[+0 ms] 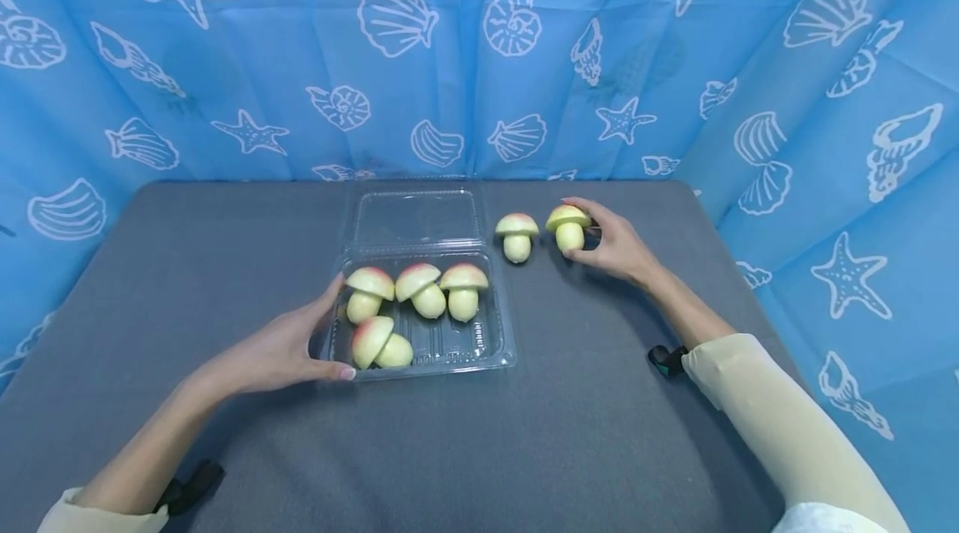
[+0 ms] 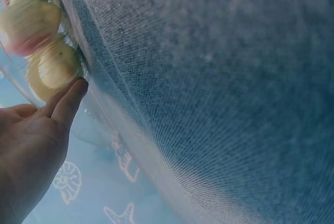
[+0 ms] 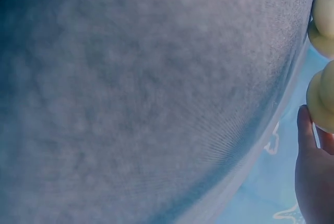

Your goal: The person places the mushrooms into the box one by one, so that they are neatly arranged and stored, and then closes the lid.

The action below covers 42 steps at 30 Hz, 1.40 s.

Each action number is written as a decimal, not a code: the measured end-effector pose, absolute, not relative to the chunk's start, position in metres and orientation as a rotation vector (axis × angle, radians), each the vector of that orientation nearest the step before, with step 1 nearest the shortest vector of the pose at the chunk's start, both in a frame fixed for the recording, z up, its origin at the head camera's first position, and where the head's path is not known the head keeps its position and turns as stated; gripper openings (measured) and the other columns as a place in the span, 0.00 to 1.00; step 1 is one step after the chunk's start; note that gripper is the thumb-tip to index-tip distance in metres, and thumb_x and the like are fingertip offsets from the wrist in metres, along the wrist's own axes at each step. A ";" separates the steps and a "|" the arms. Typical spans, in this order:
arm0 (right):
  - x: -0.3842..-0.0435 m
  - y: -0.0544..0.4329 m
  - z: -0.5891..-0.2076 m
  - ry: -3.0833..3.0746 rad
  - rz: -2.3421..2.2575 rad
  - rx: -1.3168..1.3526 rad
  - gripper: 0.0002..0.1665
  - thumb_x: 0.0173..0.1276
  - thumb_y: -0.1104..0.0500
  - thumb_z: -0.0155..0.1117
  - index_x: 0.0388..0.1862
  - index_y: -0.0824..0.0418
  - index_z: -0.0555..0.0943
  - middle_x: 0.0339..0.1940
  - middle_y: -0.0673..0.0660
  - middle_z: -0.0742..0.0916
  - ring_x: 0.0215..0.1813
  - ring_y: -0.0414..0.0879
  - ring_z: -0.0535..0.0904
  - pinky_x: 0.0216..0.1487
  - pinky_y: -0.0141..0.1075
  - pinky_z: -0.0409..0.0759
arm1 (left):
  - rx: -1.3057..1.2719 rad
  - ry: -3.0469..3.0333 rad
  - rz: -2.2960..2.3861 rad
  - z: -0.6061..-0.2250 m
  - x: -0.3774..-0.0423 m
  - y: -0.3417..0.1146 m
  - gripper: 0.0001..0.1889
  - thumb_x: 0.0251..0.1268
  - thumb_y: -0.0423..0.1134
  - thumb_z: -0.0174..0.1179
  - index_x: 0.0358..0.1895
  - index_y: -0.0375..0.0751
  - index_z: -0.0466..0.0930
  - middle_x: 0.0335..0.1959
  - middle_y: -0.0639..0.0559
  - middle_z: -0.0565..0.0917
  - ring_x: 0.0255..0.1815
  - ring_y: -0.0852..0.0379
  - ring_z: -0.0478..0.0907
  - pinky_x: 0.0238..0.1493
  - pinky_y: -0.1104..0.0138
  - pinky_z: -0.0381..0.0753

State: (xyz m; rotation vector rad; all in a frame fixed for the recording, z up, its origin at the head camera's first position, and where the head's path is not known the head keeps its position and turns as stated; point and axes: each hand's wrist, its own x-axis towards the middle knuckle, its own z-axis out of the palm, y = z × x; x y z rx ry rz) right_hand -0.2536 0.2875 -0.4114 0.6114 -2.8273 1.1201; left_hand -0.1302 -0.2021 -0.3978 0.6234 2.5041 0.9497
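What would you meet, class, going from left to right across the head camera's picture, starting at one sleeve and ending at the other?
Left sleeve → left hand → clear box → mushroom outside the box → yellow-capped mushroom → right hand → right sleeve.

L arm [image 1: 150, 450] extends fwd & inward from lower L, pale L sleeve [image 1: 105, 518] ending on forearm. L hand [image 1: 273, 350]: L thumb [image 1: 335, 371] & L fingers [image 2: 70, 104] spread in a wide C, fingers fairly straight. R arm [image 1: 685, 306] reaches farther fwd, angled L, pale R sleeve [image 1: 787, 433] ending approx mid-forearm. R hand [image 1: 618, 243]: R thumb [image 1: 586, 256] & R fingers [image 1: 592, 208] bent in a pinch grip.
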 end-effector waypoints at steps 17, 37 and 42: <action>-0.236 0.279 -0.387 -2.671 1.085 0.802 0.51 0.56 0.64 0.77 0.77 0.47 0.66 0.63 0.60 0.75 0.62 0.55 0.73 0.61 0.54 0.77 | 0.609 2.490 0.969 -0.399 -0.130 -0.200 0.66 0.54 0.62 0.71 0.80 0.46 0.27 0.79 0.33 0.48 0.73 0.33 0.60 0.65 0.41 0.69; -0.213 0.249 -0.379 -2.550 1.075 1.119 0.48 0.52 0.69 0.79 0.72 0.68 0.68 0.63 0.65 0.77 0.62 0.57 0.76 0.57 0.51 0.80 | 0.617 2.480 1.001 -0.399 -0.129 -0.202 0.66 0.54 0.60 0.71 0.80 0.46 0.27 0.80 0.36 0.43 0.73 0.33 0.59 0.65 0.42 0.69; -0.207 0.242 -0.380 -2.581 1.082 1.141 0.50 0.52 0.64 0.80 0.74 0.63 0.68 0.67 0.59 0.77 0.64 0.51 0.75 0.60 0.44 0.79 | 0.618 2.493 0.987 -0.399 -0.129 -0.203 0.66 0.54 0.61 0.71 0.80 0.46 0.27 0.80 0.35 0.46 0.73 0.34 0.61 0.65 0.42 0.69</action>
